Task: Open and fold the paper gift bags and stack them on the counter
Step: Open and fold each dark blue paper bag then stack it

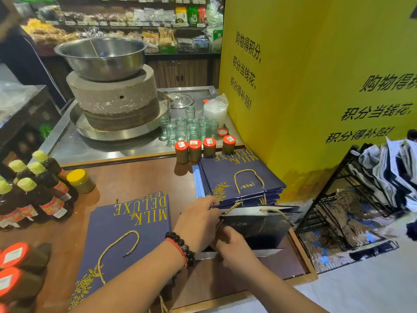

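Navy paper bag (pixel 255 227) stands half-opened on the counter (pixel 140 181) at four o'clock, left hand (pixel 198 222) pinching its rim, right hand (pixel 232 245) gripping its side; opening is underway, next it needs flattening onto a stack (pixel 126 240)

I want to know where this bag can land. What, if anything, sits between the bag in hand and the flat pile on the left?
Nothing visible does. The open bag, held by both the left hand and right hand, lies beside the left pile, with only bare counter between them.
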